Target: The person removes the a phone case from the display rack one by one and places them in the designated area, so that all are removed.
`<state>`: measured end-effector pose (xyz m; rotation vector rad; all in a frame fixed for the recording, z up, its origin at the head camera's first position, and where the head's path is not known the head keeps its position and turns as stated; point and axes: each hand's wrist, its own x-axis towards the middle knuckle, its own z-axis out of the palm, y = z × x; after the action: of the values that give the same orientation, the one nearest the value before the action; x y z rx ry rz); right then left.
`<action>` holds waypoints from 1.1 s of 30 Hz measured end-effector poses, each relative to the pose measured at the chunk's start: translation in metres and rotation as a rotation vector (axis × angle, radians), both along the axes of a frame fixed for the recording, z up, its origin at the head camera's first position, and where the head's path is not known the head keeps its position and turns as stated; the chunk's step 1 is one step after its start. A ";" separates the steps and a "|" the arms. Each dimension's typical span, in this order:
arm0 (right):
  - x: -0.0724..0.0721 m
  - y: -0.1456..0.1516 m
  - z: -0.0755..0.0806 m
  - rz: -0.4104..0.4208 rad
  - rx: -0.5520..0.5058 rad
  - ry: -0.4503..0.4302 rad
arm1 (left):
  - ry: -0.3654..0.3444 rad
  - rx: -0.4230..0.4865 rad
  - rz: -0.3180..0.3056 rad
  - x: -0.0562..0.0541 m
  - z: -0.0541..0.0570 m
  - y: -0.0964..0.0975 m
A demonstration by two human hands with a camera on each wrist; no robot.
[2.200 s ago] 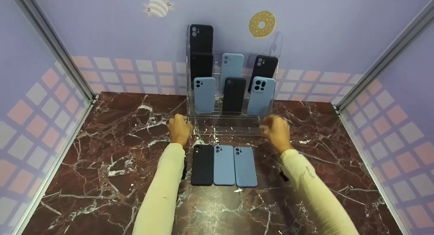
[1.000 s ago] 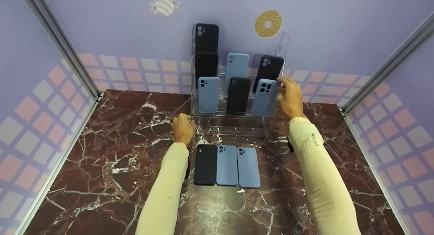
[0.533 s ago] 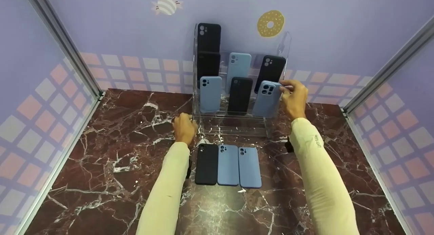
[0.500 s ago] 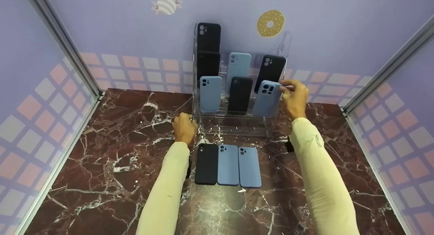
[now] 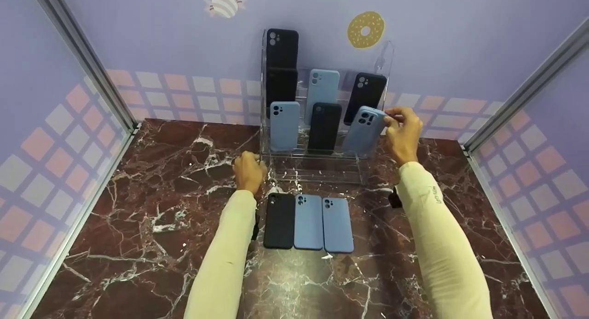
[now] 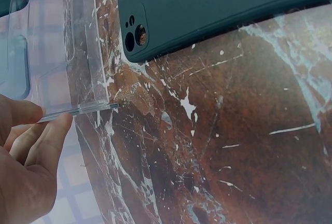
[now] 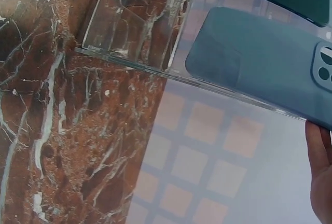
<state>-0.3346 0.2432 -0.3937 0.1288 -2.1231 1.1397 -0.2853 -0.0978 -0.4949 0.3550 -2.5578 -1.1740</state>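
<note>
A clear stepped display stand (image 5: 317, 176) stands against the back wall, holding several phone cases. My left hand (image 5: 249, 171) pinches the stand's left side edge near its base, with the thumb and fingers (image 6: 54, 136) on either side of the clear sheet in the left wrist view. My right hand (image 5: 404, 131) grips the upper right corner of a blue phone case (image 5: 363, 132) with a large camera cutout. That case leans to the right in the front tier, its lower end still in the stand. Beside it are a black case (image 5: 325, 128) and another light blue case (image 5: 285, 125).
On the marble-patterned table (image 5: 152, 227), a black case (image 5: 279, 221) and two blue cases, the middle one (image 5: 308, 222) and the right one (image 5: 337, 224), lie side by side before the stand. Upper tiers carry black cases, one high (image 5: 282, 47), and a blue case (image 5: 323, 91).
My right hand has gone from the stand's front right up to the blue case and taken its corner. The case's top has tilted right. My left hand stays at the stand's edge.
</note>
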 end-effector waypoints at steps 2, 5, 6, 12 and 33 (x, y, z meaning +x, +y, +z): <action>0.001 0.001 0.003 0.005 0.002 0.028 | -0.003 0.001 -0.001 0.000 0.000 0.000; 0.003 0.001 0.009 0.013 0.007 0.060 | -0.004 0.006 0.002 -0.001 0.001 -0.001; 0.004 0.001 0.011 0.014 0.006 0.067 | -0.007 0.009 0.006 -0.001 0.001 -0.001; 0.012 0.002 0.022 0.018 -0.016 0.081 | -0.033 -0.004 0.013 -0.001 0.001 -0.001; 0.053 0.016 0.047 0.042 -0.013 0.109 | -0.023 0.011 0.007 -0.003 0.000 0.000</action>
<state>-0.2818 0.2588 -0.3471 0.2258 -2.0251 1.1445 -0.2879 -0.0981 -0.4946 0.3820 -2.5688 -1.1892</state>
